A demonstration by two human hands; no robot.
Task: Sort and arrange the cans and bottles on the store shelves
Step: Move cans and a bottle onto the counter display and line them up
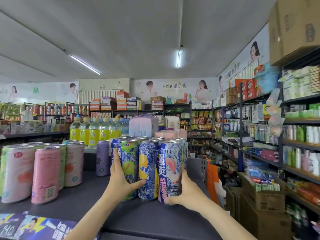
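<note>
**Mia:** What are the hands doing?

**Ben:** Both hands are on the bunch of blue cans (149,168) that stands on the dark shelf top (83,203). The left hand (121,179) is pressed on the left side of the bunch. Its fingers go up the side of the green-fruit can (129,168), and the thumb reaches under toward the lemon can (148,169). They are curled round that side.

**Mia:** And the other one?

**Ben:** The right hand (184,191) wraps round the bottom of the peach can (170,170), the one at the front right. Its fingertips curl under the can's low edge.

**Mia:** Are the cans standing up?

**Ben:** Yes, all upright and squeezed close, touching each other (more cans of the same kind stand right behind them).

**Mia:** What else is on top?

**Ben:** A purple can (102,158) stands just beside the bunch, on its left. Farther left is a group of pink cans (45,174). Behind are yellow bottles (94,131) in a row, and a pale plastic-wrapped pack (143,126) next to them.

**Mia:** And on the right?

**Ben:** Long wall shelves (301,144) full of packets, and cardboard boxes (263,203) low down.
</note>
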